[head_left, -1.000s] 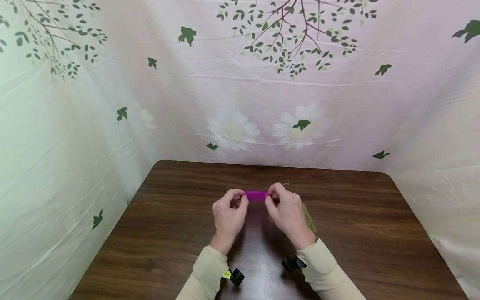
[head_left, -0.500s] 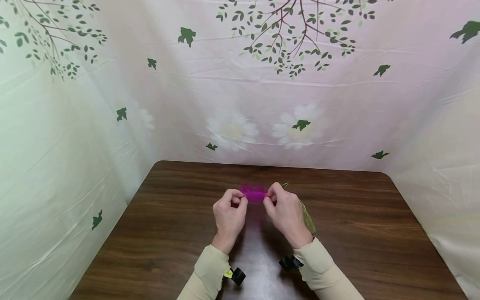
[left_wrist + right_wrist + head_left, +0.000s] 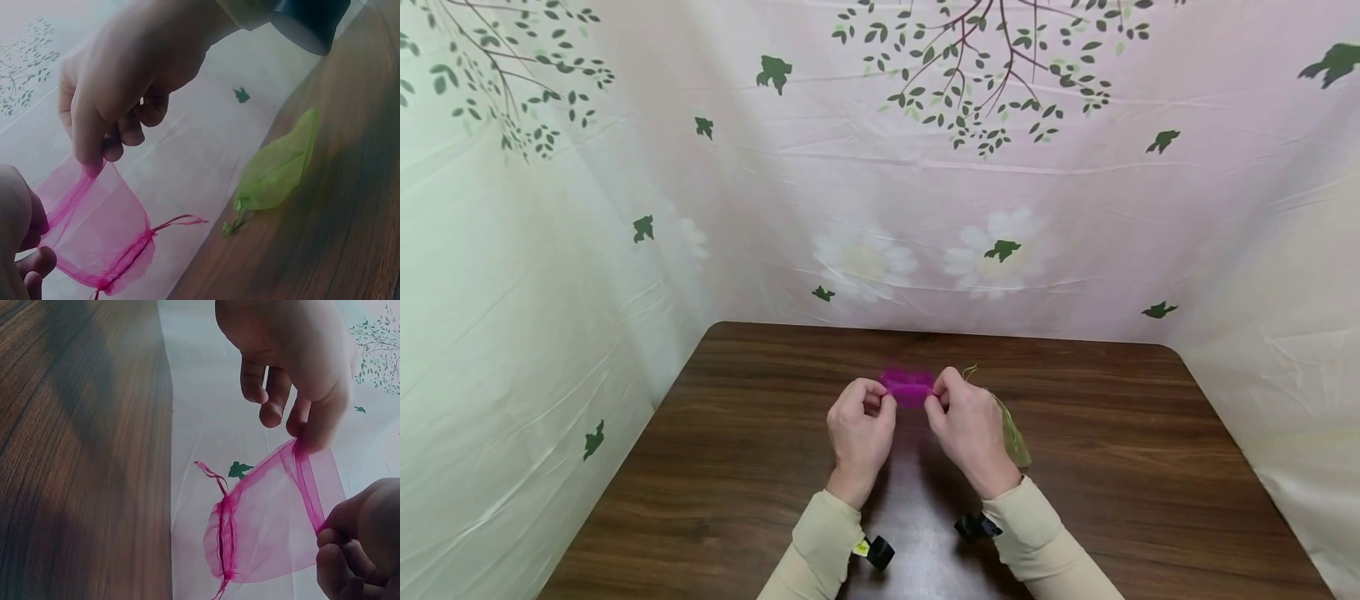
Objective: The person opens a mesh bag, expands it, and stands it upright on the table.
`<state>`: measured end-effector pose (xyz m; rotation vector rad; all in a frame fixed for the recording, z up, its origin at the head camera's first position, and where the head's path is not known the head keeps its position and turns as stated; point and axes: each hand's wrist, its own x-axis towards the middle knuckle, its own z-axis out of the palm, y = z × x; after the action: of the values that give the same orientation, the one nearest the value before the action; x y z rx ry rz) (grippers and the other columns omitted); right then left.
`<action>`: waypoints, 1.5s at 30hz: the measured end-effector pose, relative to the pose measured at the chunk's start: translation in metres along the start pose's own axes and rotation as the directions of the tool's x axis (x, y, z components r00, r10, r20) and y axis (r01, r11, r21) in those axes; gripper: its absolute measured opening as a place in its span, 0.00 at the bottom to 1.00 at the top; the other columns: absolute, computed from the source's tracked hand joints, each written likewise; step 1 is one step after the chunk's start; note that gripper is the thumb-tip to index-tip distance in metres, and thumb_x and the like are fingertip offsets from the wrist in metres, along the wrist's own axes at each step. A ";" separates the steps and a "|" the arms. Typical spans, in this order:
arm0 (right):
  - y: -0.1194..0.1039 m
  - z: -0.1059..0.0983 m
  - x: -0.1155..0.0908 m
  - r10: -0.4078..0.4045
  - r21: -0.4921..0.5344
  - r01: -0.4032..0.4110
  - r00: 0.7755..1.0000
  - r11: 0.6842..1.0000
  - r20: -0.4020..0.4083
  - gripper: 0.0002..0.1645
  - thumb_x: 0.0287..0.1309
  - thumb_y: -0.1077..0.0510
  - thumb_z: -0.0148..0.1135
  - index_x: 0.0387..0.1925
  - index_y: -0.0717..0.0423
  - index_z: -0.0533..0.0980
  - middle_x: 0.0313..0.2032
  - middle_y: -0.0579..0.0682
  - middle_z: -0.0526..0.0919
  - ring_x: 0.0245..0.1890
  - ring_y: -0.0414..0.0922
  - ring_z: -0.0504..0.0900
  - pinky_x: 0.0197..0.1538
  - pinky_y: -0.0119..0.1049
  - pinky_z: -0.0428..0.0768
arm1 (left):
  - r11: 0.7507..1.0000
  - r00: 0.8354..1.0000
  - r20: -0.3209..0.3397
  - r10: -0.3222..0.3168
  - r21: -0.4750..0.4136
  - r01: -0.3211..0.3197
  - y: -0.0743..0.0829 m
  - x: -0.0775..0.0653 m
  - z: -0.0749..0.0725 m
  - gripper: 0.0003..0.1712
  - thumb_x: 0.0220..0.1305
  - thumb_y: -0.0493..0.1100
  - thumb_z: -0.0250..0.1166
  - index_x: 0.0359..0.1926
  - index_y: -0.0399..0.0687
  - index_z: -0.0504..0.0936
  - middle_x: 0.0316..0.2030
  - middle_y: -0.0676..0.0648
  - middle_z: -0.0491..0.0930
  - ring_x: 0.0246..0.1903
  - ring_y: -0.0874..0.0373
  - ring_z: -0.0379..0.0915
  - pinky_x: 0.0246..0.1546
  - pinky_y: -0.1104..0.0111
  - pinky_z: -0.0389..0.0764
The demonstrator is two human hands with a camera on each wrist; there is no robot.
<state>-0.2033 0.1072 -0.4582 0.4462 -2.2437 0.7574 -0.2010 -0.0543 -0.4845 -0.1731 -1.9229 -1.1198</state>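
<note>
In the head view a sheer magenta organza drawstring bag (image 3: 907, 389) is stretched between my two hands. My left hand (image 3: 859, 421) pinches one corner between thumb and forefinger, and my right hand (image 3: 967, 423) pinches the opposite corner. Both wrist views show the bag (image 3: 103, 222) spread flat, a fold running along the edge between the hands. Its gathered, corded end (image 3: 223, 540) points away from that edge, with string tails sticking out at both sides. A green organza bag (image 3: 1017, 442) lies on the table beside my right hand, which partly hides it in the head view.
The dark wood-grain table (image 3: 737, 467) reaches back to a pale curtain (image 3: 925, 200) printed with branches, birds and daisies. More curtain hangs on both sides. Black wrist cameras (image 3: 880, 552) are strapped at both cuffs.
The magenta bag, a narrow strip one second ago, now shows more of its fabric rising behind the fingers. My right hand has shifted slightly left; both hands keep their pinch.
</note>
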 end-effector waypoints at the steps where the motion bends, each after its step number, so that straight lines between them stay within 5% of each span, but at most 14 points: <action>1: -0.001 0.000 0.000 0.000 -0.006 0.000 1.000 1.000 -0.004 0.13 0.49 0.66 0.73 0.29 0.52 0.75 0.21 0.44 0.86 0.17 0.42 0.82 0.19 0.40 0.75 | 1.000 1.000 -0.004 0.005 0.009 -0.005 0.000 0.000 0.000 0.10 0.51 0.29 0.71 0.27 0.49 0.81 0.20 0.55 0.77 0.19 0.64 0.75 0.22 0.73 0.75; 13: -0.002 0.005 0.000 0.033 0.071 -0.031 0.999 0.997 -0.029 0.11 0.54 0.66 0.73 0.33 0.54 0.77 0.23 0.46 0.84 0.20 0.40 0.80 0.22 0.36 0.76 | 1.000 1.000 -0.020 -0.011 -0.024 0.011 0.001 0.001 0.002 0.07 0.59 0.33 0.72 0.31 0.46 0.82 0.25 0.53 0.80 0.20 0.63 0.77 0.22 0.74 0.77; 20: -0.003 0.006 -0.002 0.018 0.032 -0.017 0.998 0.999 -0.055 0.13 0.50 0.64 0.75 0.29 0.52 0.76 0.21 0.44 0.85 0.18 0.42 0.79 0.20 0.39 0.73 | 0.999 0.999 -0.045 -0.001 -0.044 -0.001 0.001 0.000 0.003 0.12 0.55 0.29 0.73 0.28 0.46 0.79 0.22 0.53 0.79 0.19 0.64 0.76 0.21 0.75 0.77; 32: -0.002 0.006 -0.001 0.038 0.058 -0.036 0.999 0.998 -0.035 0.10 0.54 0.67 0.70 0.34 0.54 0.76 0.23 0.47 0.83 0.19 0.42 0.80 0.21 0.37 0.75 | 0.995 0.998 -0.029 0.055 0.089 -0.053 -0.003 -0.002 0.005 0.08 0.62 0.35 0.70 0.42 0.44 0.90 0.29 0.52 0.85 0.20 0.65 0.75 0.22 0.71 0.76; 45: -0.002 0.008 -0.002 0.024 -0.004 -0.024 0.996 1.000 -0.085 0.15 0.48 0.65 0.76 0.27 0.52 0.74 0.20 0.43 0.84 0.15 0.41 0.77 0.17 0.37 0.71 | 0.995 0.992 -0.091 0.087 0.053 -0.082 -0.004 -0.003 0.008 0.08 0.55 0.30 0.72 0.31 0.46 0.84 0.17 0.56 0.79 0.16 0.65 0.73 0.20 0.71 0.73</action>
<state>-0.2048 0.1008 -0.4633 0.3785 -2.1749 0.7690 -0.2067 -0.0499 -0.4910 -0.1711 -1.8414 -1.0065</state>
